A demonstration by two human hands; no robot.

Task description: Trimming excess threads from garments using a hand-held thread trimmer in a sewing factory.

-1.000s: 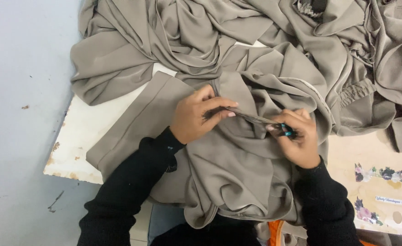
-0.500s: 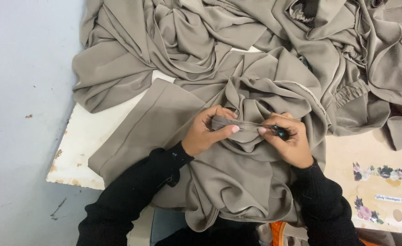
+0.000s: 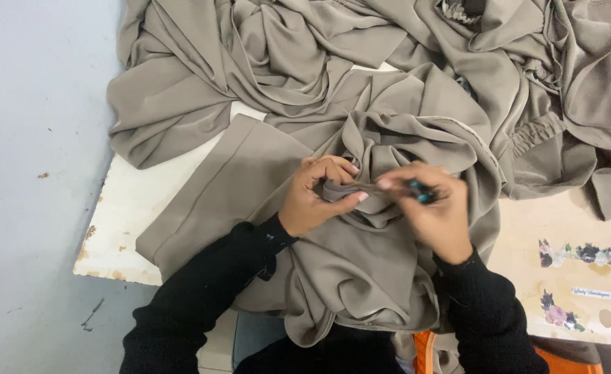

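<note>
A: Entry, head view. A large mass of taupe-grey fabric (image 3: 388, 90) is seen heaped over a white table (image 3: 139, 208), with one flat hemmed panel (image 3: 229, 187) laid out toward the table's chipped left edge. Where is the worked section held?

B: A narrow folded strip of the fabric (image 3: 350, 190) is held raised between both hands, just above the bunched cloth at the table's near edge. The left hand (image 3: 316, 197) is closed on it: thumb beneath, fingers curled over the top, so that the strip is pinched firmly. The strip is judged to be kept taut in this way so that a seam or edge is presented to the other hand.

A: And the right hand?

B: The right hand (image 3: 430, 208) is closed around a small dark tool with a teal part (image 3: 419, 192), probably a thread snip, though the kind cannot be confirmed. Its tip is directed at the strip's right end. The fingertips appear to touch the fabric as well.

A: Surroundings?

B: Black sleeves (image 3: 201, 298) are noted on both arms. A cream board with floral stickers (image 3: 575, 277) lies to the right, partly covered by cloth. Something orange (image 3: 423, 346) is visible below, beside the right sleeve; it cannot be identified. A grey floor (image 3: 35, 138) is seen at left.
</note>
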